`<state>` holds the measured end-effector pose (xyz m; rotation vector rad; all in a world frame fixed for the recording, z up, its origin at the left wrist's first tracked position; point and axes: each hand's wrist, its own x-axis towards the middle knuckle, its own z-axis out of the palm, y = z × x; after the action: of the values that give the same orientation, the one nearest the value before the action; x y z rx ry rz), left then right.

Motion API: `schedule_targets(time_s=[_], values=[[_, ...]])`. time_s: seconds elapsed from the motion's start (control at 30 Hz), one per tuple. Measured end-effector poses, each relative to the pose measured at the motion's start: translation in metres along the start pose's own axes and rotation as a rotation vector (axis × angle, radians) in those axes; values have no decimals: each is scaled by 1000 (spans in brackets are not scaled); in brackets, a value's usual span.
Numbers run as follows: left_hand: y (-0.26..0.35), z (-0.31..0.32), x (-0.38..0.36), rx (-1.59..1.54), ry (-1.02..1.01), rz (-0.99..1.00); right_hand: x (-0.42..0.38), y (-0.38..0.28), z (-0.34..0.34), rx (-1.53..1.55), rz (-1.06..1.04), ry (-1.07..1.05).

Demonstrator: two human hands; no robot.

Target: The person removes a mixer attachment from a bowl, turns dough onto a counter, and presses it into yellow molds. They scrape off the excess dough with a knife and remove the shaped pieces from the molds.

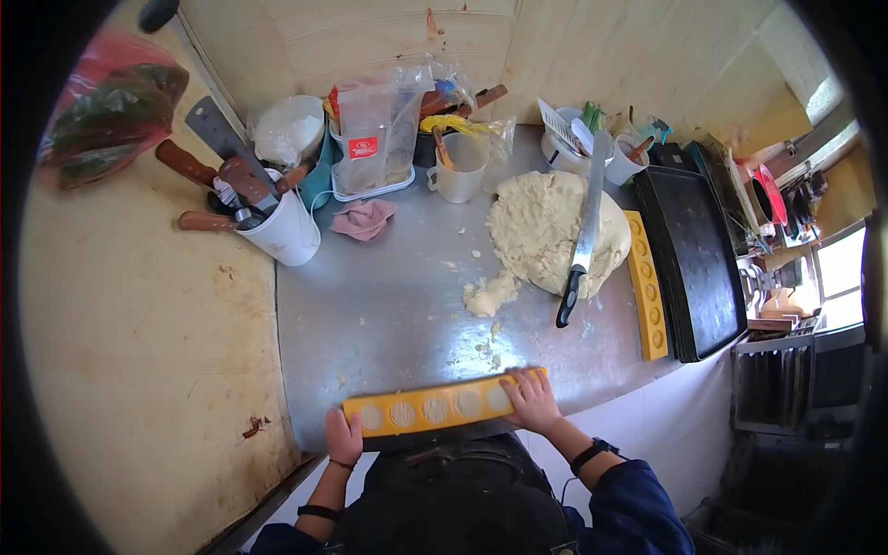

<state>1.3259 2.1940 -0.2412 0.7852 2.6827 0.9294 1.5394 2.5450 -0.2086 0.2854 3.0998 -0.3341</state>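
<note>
A long yellow mold (450, 423) lies along the near edge of the metal table, slightly tilted up to the right. Its row of several round cavities is filled with pale dough. My left hand (344, 437) grips the mold's left end, thumb on the top face. At the right end, my right hand (532, 400) has its fingers over the top and holds it too. Beyond the mold sits a large mound of dough (541, 227), with a smaller dough lump (490, 294) at its near left. Across the mound rests a long knife (585, 236), black handle toward me.
To the right are a second yellow mold (646, 287) with bare cavities and a stack of black baking trays (694, 259). A white bucket of tools (285, 233), a pink cloth (363, 219) and a plastic measuring jug (461, 171) stand along the back. A wall borders the left.
</note>
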Motion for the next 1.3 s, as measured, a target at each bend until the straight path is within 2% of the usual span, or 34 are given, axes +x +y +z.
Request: schedule_targets(time_s=[0.07, 0.13, 0.3, 0.43, 0.5, 0.53, 0.6, 0.63, 0.67, 0.7, 0.8, 0.9, 1.0, 1.03, 1.13, 1.17, 1.23, 1.3], values=[[0, -1, -2, 97, -93, -38, -6, 0, 3, -32, -80, 57], [-1, 8, 15, 239, 53, 1, 14, 10, 12, -73, -84, 73], [28, 4, 144, 471, 18, -123, 107, 34, -11, -3, -10, 168], [26, -1, 156, 482, -23, -73, 111, 39, -15, 86, 21, 111], [21, -5, 134, 456, -142, -177, 99, 30, -20, 153, 24, 61], [21, -6, 131, 456, -139, -168, 96, 25, -25, 223, 18, 14], [31, -12, 128, 364, 68, -135, 104, 18, -32, 211, 89, -25], [35, -9, 132, 366, 54, -143, 112, 19, -30, 216, 194, 71], [56, -9, 147, 383, 0, 13, 120, 19, -27, 221, 299, 166], [69, -6, 156, 398, -52, 171, 128, 19, -25, 205, 319, 124], [69, 17, 162, 386, -177, 240, 131, 17, -18, 94, 271, -3], [69, 14, 161, 400, -239, 256, 132, 15, -22, 19, 264, -41], [61, 19, 166, 325, -231, 240, 132, 21, -15, 158, 280, -14], [54, 20, 169, 257, -237, 218, 132, 20, -10, 172, 346, 93], [95, 35, 164, 338, -177, 318, 146, -12, -16, 232, 323, 201], [100, 45, 148, 345, -200, 297, 149, -26, -6, 229, 288, 45], [110, 64, 149, 331, -188, 453, 146, -35, 3, 190, 225, 1], [109, 63, 163, 310, -215, 453, 152, -37, 6, 99, 168, -51]])
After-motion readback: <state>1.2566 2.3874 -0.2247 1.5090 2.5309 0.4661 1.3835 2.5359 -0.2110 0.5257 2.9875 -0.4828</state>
